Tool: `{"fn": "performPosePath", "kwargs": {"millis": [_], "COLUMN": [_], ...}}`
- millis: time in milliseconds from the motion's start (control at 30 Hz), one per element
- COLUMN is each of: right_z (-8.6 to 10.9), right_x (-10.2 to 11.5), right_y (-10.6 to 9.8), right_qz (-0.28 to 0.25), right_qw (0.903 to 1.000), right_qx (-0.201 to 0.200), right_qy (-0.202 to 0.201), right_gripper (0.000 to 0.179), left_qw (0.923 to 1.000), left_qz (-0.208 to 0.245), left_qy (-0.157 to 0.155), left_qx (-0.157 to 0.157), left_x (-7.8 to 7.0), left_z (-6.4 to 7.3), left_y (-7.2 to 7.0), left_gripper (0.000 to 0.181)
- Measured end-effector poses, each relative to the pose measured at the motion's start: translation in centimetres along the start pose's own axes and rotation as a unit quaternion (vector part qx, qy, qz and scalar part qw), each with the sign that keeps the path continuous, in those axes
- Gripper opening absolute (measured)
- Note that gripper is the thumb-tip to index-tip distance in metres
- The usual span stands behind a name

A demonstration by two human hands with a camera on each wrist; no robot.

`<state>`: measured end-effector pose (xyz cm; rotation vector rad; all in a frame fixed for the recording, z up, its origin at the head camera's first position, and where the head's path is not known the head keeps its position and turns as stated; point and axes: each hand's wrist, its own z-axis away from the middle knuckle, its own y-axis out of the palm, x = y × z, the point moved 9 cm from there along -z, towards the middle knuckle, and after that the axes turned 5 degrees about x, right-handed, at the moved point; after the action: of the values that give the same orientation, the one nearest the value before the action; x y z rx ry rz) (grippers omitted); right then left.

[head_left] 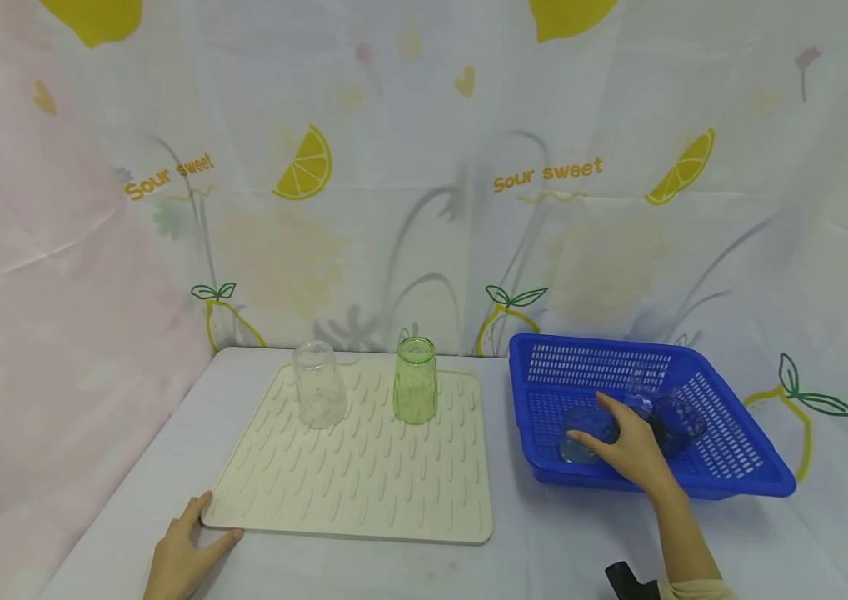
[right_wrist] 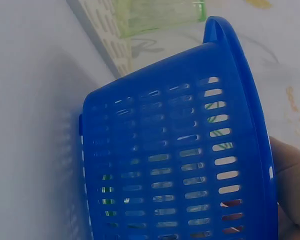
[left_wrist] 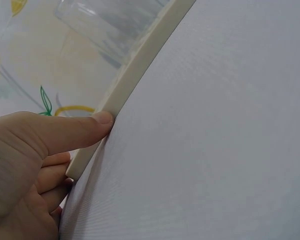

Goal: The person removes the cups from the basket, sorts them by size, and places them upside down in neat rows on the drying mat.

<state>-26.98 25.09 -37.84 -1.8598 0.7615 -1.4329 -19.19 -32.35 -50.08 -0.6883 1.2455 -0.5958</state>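
My left hand [head_left: 180, 558] holds the near left corner of a cream drying mat [head_left: 349, 508], thumb against its front edge and fingers along the left side. In the left wrist view the thumb [left_wrist: 85, 131] presses the mat's rim [left_wrist: 140, 70]. A clear glass [head_left: 321, 392] and a green glass [head_left: 415, 387] stand on the mat. Inside the blue basket [head_left: 581, 481], my right hand [head_left: 630, 450] hovers with thumb and index finger spread beside a glass [head_left: 577, 429]. Another glass [head_left: 682, 425] lies farther right, partly covered by the hand. The basket wall hides most of this hand in the right wrist view.
A white cloth [head_left: 147, 492] covers the table. Behind it hangs a lemon-print curtain [head_left: 424, 233], and a pink-tinted curtain [head_left: 19, 292] borders the left side. The basket's raised rim stands to the right of the mat. A black strap piece [head_left: 628, 581] sits by the right sleeve.
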Motion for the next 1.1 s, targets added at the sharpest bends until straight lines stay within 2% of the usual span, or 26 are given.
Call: {"fn": "performPosePath", "kwargs": {"millis": [100, 300, 500, 900, 1100], "right_z": [0.0, -0.1, -0.2, -1.6, -1.6], "right_x": [-0.3, -0.6, -0.6, -0.3, -1.3], "right_y": [0.1, 0.4, 0.7, 1.9, 3.0], "right_qz": [0.026, 0.058, 0.064, 0.06, 0.031], "right_qw": [0.9996, 0.998, 0.9972, 0.995, 0.9903], "right_qx": [0.008, 0.024, 0.038, 0.067, 0.136], "right_qy": [0.005, 0.005, 0.002, -0.042, 0.008], "right_gripper": [0.082, 0.081, 0.083, 0.083, 0.094], "left_qw": [0.9999, 0.9999, 0.9999, 0.9997, 0.9997], "left_qz": [0.003, 0.009, 0.012, 0.017, 0.019], "left_qy": [-0.009, 0.007, 0.0, -0.015, -0.015], "left_qx": [0.008, -0.005, -0.003, 0.01, 0.008], "left_x": [0.0, -0.6, -0.3, 0.2, 0.2], "left_z": [0.0, 0.0, 0.0, 0.1, 0.1], "left_y": [0.0, -0.2, -0.1, -0.1, 0.1], "left_gripper": [0.088, 0.087, 0.088, 0.089, 0.09]}}
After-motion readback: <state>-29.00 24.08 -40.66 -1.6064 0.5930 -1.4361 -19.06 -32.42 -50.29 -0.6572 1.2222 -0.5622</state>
